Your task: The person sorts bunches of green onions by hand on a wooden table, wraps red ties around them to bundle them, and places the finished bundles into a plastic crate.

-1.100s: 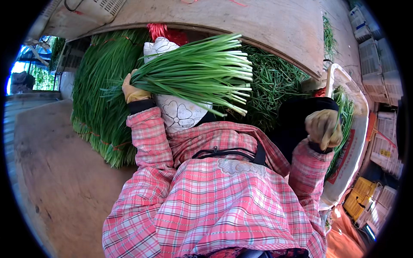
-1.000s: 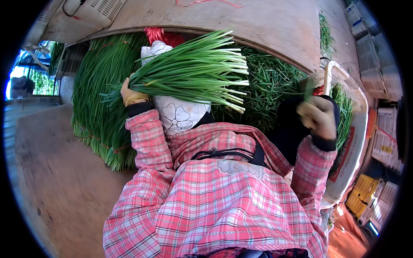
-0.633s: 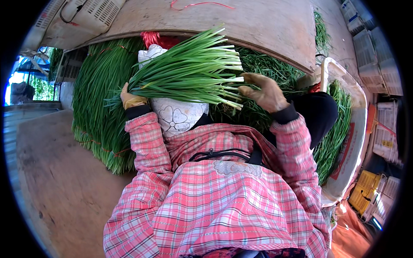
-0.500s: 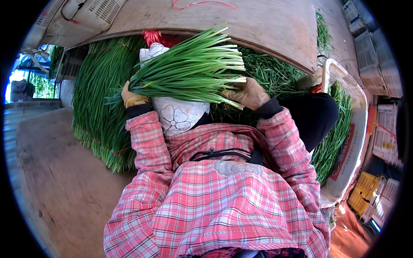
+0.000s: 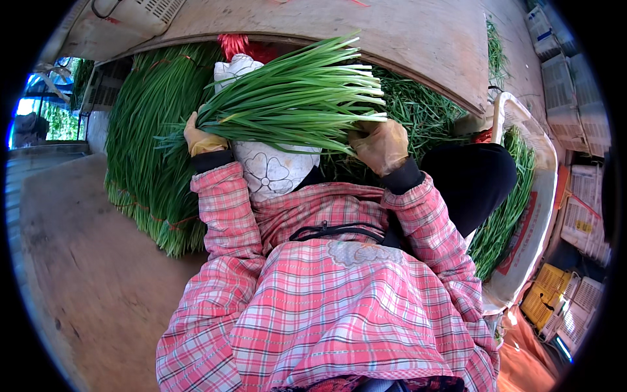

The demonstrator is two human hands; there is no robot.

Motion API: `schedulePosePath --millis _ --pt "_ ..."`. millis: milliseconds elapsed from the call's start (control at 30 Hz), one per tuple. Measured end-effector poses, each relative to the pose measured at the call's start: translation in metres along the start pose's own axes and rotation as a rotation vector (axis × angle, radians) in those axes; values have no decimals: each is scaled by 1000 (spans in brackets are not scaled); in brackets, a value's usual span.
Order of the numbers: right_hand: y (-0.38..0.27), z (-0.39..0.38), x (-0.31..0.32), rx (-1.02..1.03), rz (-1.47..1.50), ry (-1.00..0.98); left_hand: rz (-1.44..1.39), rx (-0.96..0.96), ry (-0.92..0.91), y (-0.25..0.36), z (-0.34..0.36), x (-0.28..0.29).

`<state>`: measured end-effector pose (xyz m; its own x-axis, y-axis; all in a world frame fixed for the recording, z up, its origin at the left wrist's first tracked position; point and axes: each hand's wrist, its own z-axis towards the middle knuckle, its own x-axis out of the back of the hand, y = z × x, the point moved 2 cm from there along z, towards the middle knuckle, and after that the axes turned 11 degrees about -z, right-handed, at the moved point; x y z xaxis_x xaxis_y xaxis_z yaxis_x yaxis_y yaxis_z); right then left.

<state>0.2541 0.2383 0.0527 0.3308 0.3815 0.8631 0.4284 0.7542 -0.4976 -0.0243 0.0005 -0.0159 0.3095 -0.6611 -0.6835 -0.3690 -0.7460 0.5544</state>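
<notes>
A loose bunch of garlic chives (image 5: 294, 95) lies across my lap, its green leaves to the left and pale stem ends to the right. My left hand (image 5: 204, 137), in a thin yellowish glove, is closed round the leaf end; its fingers are partly hidden by the leaves. My right hand (image 5: 384, 145), gloved likewise, is curled at the lower stem ends and grips a few of them; its fingertips are partly covered. Under the bunch is a white cloth (image 5: 268, 171) with a flower outline, spread over my knee.
Tied bundles of chives (image 5: 153, 140) are stacked at the left on a wooden board (image 5: 98, 222). Another board (image 5: 392, 32) stands ahead, with loose leaves (image 5: 418, 108) below its edge. On the right is a white basket (image 5: 545, 196) with greens. Red ties (image 5: 233, 46) hang behind the cloth.
My right hand has shifted slightly right, and the stem ends have moved a little right and up. A low stem that jutted below the right hand no longer shows there.
</notes>
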Motion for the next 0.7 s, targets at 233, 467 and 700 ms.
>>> schedulePosePath --millis 233,467,700 --pt "86 -11 27 -186 -498 145 15 -65 66 0 -22 -12" --pt "164 -24 63 -152 -574 219 78 -10 -30 3 -11 4" --pt "67 0 33 -99 609 -95 37 4 -30 3 9 17"
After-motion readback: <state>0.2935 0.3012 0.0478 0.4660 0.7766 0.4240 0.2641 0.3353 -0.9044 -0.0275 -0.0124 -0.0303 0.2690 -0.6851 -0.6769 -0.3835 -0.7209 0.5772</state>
